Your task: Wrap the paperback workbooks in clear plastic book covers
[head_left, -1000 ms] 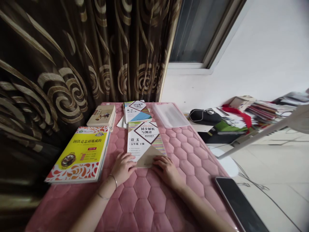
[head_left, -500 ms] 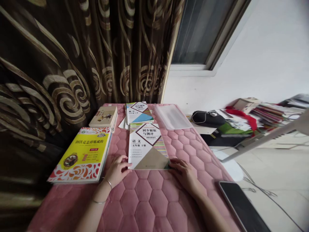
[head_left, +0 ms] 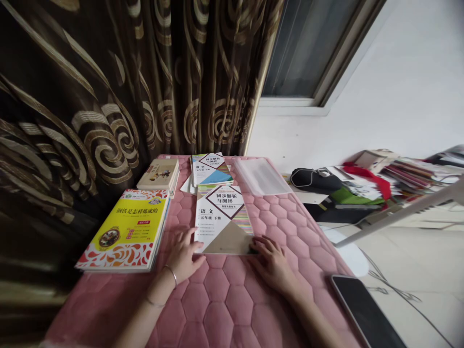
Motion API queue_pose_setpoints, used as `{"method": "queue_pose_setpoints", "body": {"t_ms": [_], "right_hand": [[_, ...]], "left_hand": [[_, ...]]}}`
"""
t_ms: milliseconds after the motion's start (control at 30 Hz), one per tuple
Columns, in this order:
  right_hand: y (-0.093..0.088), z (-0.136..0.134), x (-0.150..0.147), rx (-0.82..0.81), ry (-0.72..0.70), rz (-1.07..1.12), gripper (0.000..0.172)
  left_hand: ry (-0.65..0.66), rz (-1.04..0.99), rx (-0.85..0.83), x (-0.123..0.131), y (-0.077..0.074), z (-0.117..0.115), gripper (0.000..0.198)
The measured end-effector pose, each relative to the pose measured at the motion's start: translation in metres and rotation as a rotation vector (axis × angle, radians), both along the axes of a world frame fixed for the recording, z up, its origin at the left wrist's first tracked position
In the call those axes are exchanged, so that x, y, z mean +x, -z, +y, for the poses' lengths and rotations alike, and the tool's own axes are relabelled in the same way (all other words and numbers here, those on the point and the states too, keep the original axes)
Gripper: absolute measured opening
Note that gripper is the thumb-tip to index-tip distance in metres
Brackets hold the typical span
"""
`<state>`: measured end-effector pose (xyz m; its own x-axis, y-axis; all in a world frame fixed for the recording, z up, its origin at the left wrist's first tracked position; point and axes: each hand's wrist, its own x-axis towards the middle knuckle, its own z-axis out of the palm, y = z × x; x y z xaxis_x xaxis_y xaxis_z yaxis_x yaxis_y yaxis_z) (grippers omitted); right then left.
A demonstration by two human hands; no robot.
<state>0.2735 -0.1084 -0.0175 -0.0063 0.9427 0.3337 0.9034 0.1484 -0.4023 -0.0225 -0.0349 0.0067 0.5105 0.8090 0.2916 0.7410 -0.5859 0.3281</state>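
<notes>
A white workbook [head_left: 221,220] with a brown triangle on its cover lies flat on the pink quilted tabletop [head_left: 221,309]. At its lower left corner rests my left hand [head_left: 184,256], fingers apart, the tips touching the cover's edge. My right hand [head_left: 271,263] lies at the lower right corner with spread fingers, its fingertips on the book's edge. Neither hand is wrapped round the book. Just beyond lies a second workbook [head_left: 212,169] with a blue triangle, partly overlapped by the nearer one.
To the left sit a yellow-covered book [head_left: 126,224] on a stack and a smaller beige book [head_left: 158,174] behind it. Clear plastic sleeves [head_left: 263,176] lie at the back right. A dark phone [head_left: 366,309] is at the right edge. Curtains [head_left: 174,77] hang close behind.
The whole view has shifted slightly. My left hand has moved a little to the right against the workbook's corner, and my right hand's fingers reach slightly further onto its edge.
</notes>
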Motion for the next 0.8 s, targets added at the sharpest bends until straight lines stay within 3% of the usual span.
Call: {"method": "queue_pose_setpoints", "body": {"t_ms": [200, 367, 600, 800], "right_hand": [[-0.013, 0.016, -0.06, -0.039, -0.127, -0.034, 0.029], [-0.012, 0.027, -0.076, -0.03, -0.127, -0.01, 0.017], [-0.003, 0.017, -0.035, -0.011, -0.127, -0.015, 0.019], [0.011, 0.002, 0.021, -0.022, -0.002, 0.01, 0.025]], "left_hand": [[0.122, 0.049, -0.032, 0.048, 0.006, -0.01, 0.022], [0.087, 0.046, -0.033, 0.053, 0.01, -0.008, 0.019], [0.054, 0.057, -0.042, 0.015, 0.002, 0.0, 0.02], [0.03, 0.008, -0.015, -0.02, 0.011, 0.008, 0.028]]}}
